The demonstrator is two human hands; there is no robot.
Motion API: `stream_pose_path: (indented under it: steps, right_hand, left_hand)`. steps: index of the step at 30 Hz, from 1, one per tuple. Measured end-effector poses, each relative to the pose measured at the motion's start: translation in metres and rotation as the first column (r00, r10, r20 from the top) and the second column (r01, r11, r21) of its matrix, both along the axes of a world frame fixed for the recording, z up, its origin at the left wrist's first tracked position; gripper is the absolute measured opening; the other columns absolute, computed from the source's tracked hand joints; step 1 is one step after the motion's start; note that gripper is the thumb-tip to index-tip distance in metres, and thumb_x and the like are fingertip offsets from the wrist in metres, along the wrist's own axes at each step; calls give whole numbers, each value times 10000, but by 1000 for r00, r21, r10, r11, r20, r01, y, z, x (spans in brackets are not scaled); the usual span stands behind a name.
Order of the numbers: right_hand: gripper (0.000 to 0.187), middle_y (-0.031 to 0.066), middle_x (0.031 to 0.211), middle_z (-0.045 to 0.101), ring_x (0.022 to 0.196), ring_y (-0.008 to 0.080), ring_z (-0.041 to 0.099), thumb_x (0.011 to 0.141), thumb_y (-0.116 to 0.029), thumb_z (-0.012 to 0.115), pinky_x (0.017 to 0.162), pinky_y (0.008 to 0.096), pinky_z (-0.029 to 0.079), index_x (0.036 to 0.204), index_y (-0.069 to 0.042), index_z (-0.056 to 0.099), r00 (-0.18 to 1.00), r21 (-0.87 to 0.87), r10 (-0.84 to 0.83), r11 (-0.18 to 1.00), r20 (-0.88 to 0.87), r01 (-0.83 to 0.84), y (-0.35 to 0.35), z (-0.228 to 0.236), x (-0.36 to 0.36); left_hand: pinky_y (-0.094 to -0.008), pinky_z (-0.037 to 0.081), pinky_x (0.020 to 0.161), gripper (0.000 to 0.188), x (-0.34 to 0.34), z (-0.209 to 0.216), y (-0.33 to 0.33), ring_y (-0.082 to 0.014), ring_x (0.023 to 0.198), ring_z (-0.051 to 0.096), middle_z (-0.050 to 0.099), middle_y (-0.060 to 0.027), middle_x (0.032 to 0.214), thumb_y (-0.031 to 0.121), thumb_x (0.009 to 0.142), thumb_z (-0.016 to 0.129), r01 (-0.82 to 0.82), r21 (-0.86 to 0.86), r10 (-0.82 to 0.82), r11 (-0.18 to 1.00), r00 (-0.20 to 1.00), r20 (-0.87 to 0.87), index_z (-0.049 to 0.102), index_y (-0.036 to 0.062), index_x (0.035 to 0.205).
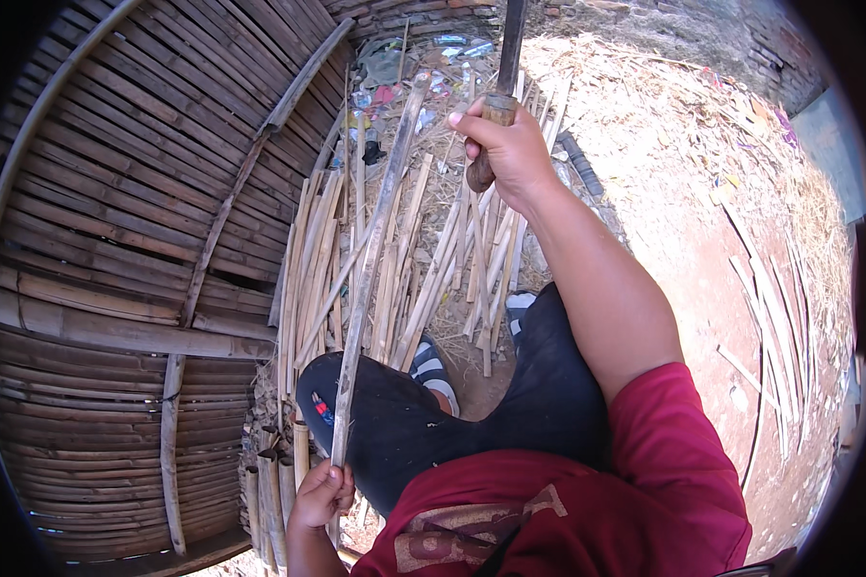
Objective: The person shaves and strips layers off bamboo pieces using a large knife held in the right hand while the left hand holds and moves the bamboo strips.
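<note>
My right hand (512, 152) is wrapped round the wooden handle (481, 175) of a large knife, raised out in front of me. Its dark blade (513, 43) points up and runs out at the picture's top edge. Low on the left, my left hand (323, 492) grips a long bamboo strip (364, 288) near its lower end. The strip slants upward past my left knee, and its far end lies over the littered ground. Blade and strip are apart.
Many split bamboo strips (308, 260) lie on the ground before my feet. A slatted bamboo wall (96, 221) stands close on the left, with upright bamboo poles (277, 490) by it. More thin strips (775, 327) lie at right. Straw and litter (423, 91) cover the far ground.
</note>
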State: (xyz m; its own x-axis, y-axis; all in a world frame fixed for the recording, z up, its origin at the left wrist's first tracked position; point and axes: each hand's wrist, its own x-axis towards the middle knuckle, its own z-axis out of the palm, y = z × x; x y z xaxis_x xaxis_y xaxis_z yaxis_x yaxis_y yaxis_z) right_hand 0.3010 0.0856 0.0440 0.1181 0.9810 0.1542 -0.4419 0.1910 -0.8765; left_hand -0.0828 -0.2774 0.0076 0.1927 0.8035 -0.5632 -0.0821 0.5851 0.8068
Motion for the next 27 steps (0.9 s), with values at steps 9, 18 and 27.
stream_pose_path:
  steps: [9, 18, 27]
  right_hand:
    - [564, 41, 785, 664, 615, 107, 608, 853, -335, 845, 562, 283, 486, 1234, 5, 604, 760, 44, -79, 997, 645, 66, 5, 2, 62]
    - [450, 9, 854, 684, 774, 87, 630, 898, -327, 841, 731, 290, 527, 1167, -21, 651, 751, 287, -194, 958, 632, 5, 19, -25, 53]
    - [490, -8, 763, 600, 674, 81, 556, 958, -420, 747, 612, 272, 447, 1257, -43, 656, 772, 31, 110, 986, 626, -165, 10, -14, 49]
  left_hand:
    - [-286, 221, 465, 413, -26, 1, -5, -97, 494, 268, 338, 18, 639, 461, 1068, 538, -32, 8, 29, 999, 970, 241, 539, 62, 963]
    - [-284, 237, 465, 368, -31, -3, -12, -94, 503, 269, 348, 13, 655, 425, 1094, 499, -42, -26, 49, 999, 927, 371, 544, 60, 1079]
    - [-285, 245, 480, 380, -34, -8, -16, -89, 508, 269, 350, 20, 657, 423, 1100, 484, 26, -42, -2, 999, 873, 488, 523, 55, 1016]
